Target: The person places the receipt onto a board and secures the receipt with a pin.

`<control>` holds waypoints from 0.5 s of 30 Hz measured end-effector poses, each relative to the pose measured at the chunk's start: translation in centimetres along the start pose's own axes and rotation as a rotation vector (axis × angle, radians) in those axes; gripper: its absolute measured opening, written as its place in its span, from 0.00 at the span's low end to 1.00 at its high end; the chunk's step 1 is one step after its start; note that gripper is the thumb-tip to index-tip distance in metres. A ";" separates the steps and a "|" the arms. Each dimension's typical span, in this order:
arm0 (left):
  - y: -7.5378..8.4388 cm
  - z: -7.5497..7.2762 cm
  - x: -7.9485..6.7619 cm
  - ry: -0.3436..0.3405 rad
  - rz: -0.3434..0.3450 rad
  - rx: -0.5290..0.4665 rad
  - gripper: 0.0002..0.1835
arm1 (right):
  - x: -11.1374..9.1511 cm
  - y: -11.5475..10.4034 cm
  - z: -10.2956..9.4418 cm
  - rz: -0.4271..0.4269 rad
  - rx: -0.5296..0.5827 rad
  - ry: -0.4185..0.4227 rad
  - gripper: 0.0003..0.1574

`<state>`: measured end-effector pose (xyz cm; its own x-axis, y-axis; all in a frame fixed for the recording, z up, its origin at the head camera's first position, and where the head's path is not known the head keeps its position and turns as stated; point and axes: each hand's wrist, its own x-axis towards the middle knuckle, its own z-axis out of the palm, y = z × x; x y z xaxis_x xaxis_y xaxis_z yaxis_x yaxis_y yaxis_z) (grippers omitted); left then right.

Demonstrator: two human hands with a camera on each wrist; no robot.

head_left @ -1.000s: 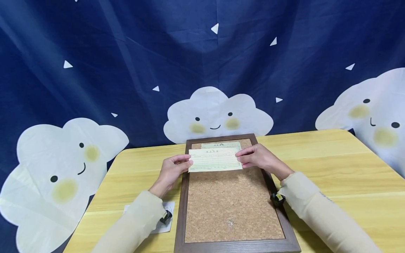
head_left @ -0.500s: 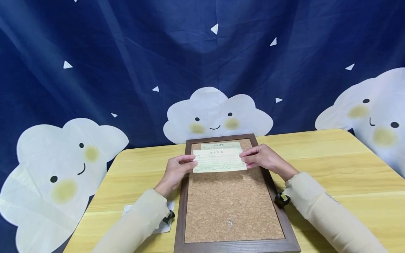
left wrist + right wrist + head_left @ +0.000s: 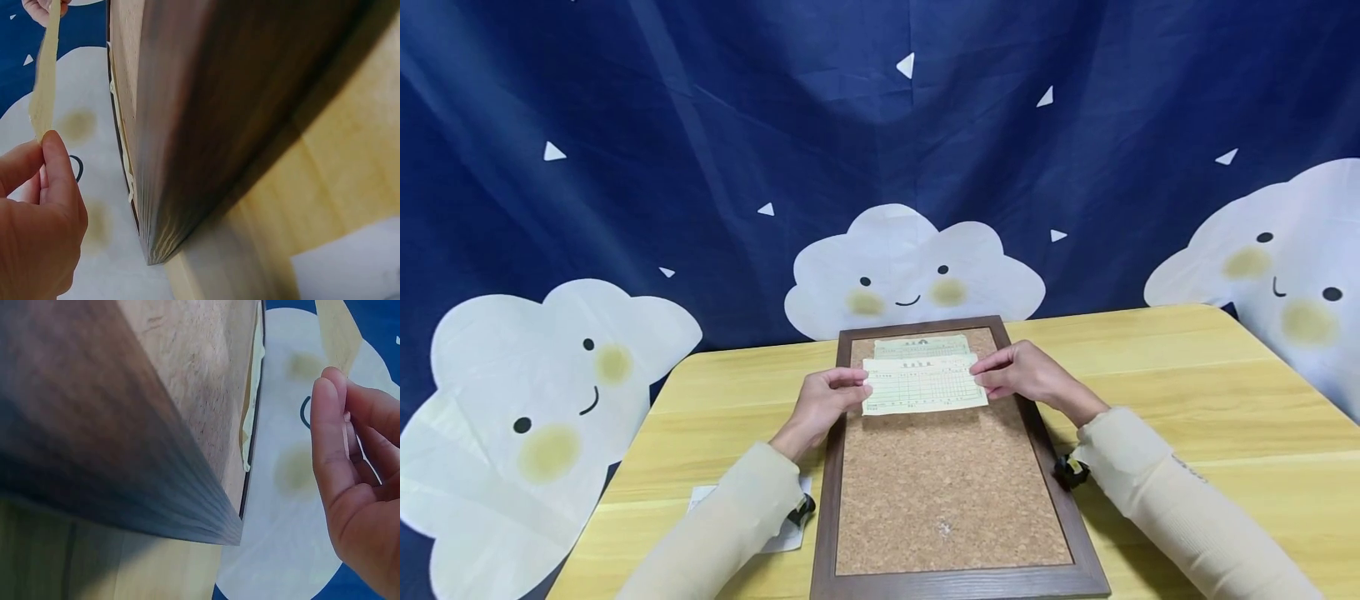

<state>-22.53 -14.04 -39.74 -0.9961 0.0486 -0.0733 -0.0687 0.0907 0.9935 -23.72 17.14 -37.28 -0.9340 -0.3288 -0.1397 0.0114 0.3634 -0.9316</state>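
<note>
The left hand (image 3: 816,406) is reaching in from the left, its thumb and forefinger pinching one short edge of a paper slip (image 3: 925,387), while the right hand (image 3: 1026,375) is mirroring it, pinching the opposite edge between thumb and fingertips; both are closing on nothing else. Both forearms are angling inward, the left fingertips hanging over the left side of a dark wooden frame (image 3: 826,500), the right hand hovering across its right side. The slip is hanging above the upper part of the cork panel (image 3: 955,492), apart from it, as the wrist views are showing by the gap, and it is casting a shadow there. Bare cork is stretching from below the slip to the frame's near side. A second slip (image 3: 917,343) is lying on the cork just beyond, its lower part hiding behind the held one. The held slip is looking pale yellow-green, printed with a ruled grid, and slightly bowed.
</note>
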 end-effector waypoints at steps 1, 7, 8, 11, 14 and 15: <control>0.0 0.0 0.0 -0.002 -0.002 0.003 0.13 | 0.1 0.1 0.0 -0.003 -0.005 -0.001 0.16; -0.1 0.1 0.4 -0.018 -0.011 0.024 0.14 | 0.2 0.5 -0.3 -0.012 -0.039 -0.004 0.15; -0.2 0.1 0.4 -0.018 -0.010 0.027 0.14 | 0.2 0.5 -0.3 -0.012 -0.044 -0.005 0.15; -0.2 0.2 0.4 -0.019 -0.017 0.035 0.13 | 0.2 0.7 -0.3 -0.011 -0.056 -0.005 0.15; -0.3 0.3 0.4 -0.022 -0.027 0.053 0.13 | 0.2 0.9 -0.3 -0.011 -0.072 -0.003 0.14; -0.3 0.4 0.4 -0.024 -0.034 0.056 0.13 | 0.2 0.9 -0.4 -0.010 -0.078 -0.002 0.14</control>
<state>-22.87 -13.67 -40.11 -0.9916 0.0686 -0.1093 -0.0982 0.1483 0.9841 -24.03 17.71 -38.03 -0.9332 -0.3347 -0.1308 -0.0261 0.4264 -0.9042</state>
